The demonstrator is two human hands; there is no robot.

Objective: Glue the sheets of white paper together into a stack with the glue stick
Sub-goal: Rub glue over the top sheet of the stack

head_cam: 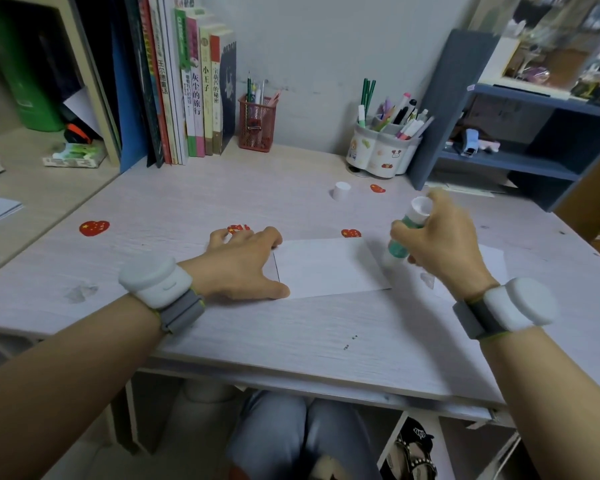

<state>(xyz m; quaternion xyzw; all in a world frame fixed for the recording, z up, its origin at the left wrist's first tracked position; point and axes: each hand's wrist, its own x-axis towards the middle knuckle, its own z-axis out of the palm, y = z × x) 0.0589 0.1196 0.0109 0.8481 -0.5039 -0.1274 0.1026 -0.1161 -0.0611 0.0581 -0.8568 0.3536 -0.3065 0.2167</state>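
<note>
Desk (291, 327): pale wood-grain top filling the middle of the frame, with red heart stickers dotted on it.
Top sheet (326, 268): white paper at centre frame, lying flat.
Second sheet (492, 259): white paper at centre right, mostly hidden behind the right hand.
Left hand (243, 261): fingers spread flat, pressing the top sheet's left edge.
Right hand (440, 244): fingers curled round the glue stick.
Glue stick (404, 233): green and white, uncapped, tip touching the top sheet's right edge.
Cap (341, 191): white, standing upper centre.
Progress: gluing appears underway; whether any sheets are already stacked beneath cannot be told.
</note>
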